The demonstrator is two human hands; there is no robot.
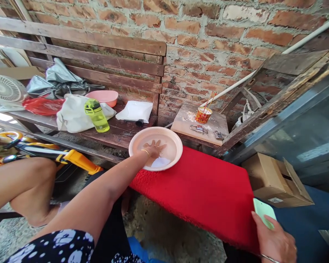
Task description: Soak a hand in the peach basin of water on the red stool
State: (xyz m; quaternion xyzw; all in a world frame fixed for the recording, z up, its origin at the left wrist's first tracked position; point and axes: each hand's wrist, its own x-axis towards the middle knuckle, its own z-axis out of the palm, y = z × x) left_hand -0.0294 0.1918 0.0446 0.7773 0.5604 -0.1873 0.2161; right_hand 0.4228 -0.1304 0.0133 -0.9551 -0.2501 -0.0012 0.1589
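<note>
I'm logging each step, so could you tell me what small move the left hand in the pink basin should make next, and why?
Probably close the fingers on the white piece lying in the pink basin: the left hand rests spread and open inside it, just above that piece, gripping nothing, while the right hand is taken up with a green phone.

green water bottle, padlocks, cardboard box, white fan, brick wall

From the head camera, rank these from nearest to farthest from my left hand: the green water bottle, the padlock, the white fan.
Measured from the left hand, which rests inside the pink basin:
1. Padlock, just to its right on the small wooden stand.
2. Green water bottle, to its left on the bench.
3. White fan, at the far left edge.
</note>
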